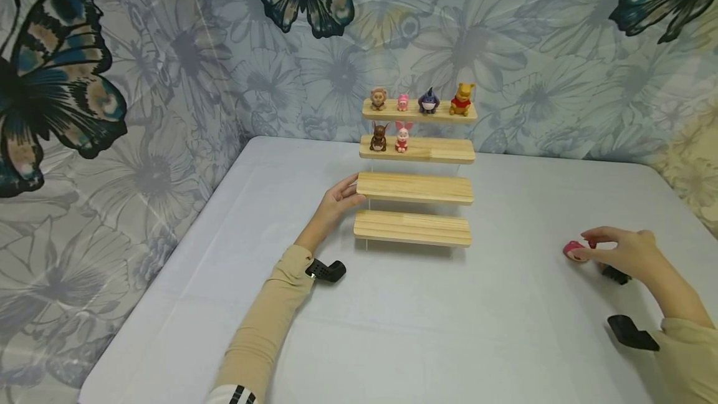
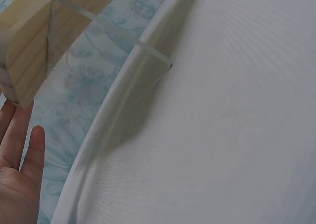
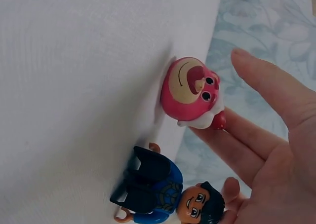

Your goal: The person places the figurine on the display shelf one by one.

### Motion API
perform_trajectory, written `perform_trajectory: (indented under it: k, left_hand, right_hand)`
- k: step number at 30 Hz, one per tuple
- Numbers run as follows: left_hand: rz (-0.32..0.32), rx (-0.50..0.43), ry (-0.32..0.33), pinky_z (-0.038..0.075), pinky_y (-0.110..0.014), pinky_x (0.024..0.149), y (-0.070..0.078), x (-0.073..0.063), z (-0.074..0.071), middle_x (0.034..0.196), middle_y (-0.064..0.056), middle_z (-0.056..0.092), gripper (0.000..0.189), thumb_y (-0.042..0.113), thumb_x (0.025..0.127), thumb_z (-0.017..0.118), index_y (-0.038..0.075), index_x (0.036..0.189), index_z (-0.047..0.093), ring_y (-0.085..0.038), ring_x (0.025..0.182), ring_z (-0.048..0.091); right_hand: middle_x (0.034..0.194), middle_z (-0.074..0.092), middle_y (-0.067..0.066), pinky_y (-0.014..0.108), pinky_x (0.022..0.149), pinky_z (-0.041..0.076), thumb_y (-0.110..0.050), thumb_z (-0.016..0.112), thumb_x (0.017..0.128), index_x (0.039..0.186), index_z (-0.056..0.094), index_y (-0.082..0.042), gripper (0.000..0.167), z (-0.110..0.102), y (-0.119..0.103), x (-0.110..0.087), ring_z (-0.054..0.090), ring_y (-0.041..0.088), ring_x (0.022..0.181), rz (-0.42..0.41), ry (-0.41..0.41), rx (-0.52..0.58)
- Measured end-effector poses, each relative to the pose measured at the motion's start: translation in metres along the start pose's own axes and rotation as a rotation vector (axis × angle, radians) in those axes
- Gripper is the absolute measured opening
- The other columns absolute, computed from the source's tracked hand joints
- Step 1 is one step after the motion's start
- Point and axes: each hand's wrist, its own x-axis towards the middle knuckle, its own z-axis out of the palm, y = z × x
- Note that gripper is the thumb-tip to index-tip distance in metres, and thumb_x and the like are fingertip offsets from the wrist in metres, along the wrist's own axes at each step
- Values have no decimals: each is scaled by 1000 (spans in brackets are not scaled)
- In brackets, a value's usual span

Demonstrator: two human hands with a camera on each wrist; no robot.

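My left hand (image 1: 336,199) touches the left end of the third board (image 1: 415,187) of a tiered wooden display shelf. In the left wrist view, its fingers (image 2: 16,135) are fairly straight against the board end; the thumb is out of that view. On the right, my right hand (image 1: 631,254) is around a pink round bear figurine (image 3: 190,91). The thumb stands apart from it, and the other fingers extend behind it. Beside that hand lies a toy figure (image 3: 170,187) with black hair and blue clothes, partly hidden in the head view.
Small figurines stand on the top board (image 1: 437,117), among them a yellow bear in red (image 1: 462,100). The second board (image 1: 443,150) holds a brown figurine (image 1: 378,138) and a pink rabbit-eared one (image 1: 402,137). A white-covered table (image 1: 505,329) meets a butterfly-patterned backdrop (image 1: 533,80).
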Motion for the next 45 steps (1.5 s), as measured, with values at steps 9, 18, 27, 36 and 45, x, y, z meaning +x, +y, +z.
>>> perform_trajectory:
  k: [9,18,27,36,45]
  left_hand:
    - [-25,9,-15,34,-34,96,0,0,-2,128,-20,44,55,-4,88,50,1,139,29,-25,113,46]
    - [5,9,-4,35,-34,95,-2,0,-1,125,-16,49,60,13,86,62,4,137,33,-24,112,48]
    - [-13,38,-3,34,-32,96,12,-6,5,128,-21,45,61,12,87,59,0,138,28,-26,114,46]
    - [-12,59,-12,34,-32,96,22,-9,10,126,-26,43,56,-2,88,50,-3,138,26,-28,113,46]
    - [-18,62,-10,34,-32,96,24,-9,10,128,-25,43,56,-2,88,50,-2,139,26,-28,114,45]
  right_hand:
    - [103,54,33,53,66,28,-41,67,77,108,51,13,64,1,2,1,26,49,88,32,-37,11]
    - [93,60,28,63,74,32,-36,65,80,103,56,13,55,-1,4,2,37,54,95,70,-46,0]
    - [88,61,25,60,73,34,-32,65,80,101,57,13,50,0,4,4,41,52,92,57,-10,5]
    - [98,56,32,61,71,36,-39,64,80,103,55,14,59,-1,7,4,40,52,92,101,-24,36]
    - [107,49,36,62,71,35,-40,63,81,107,55,13,59,-6,-3,5,37,54,95,103,-3,47]
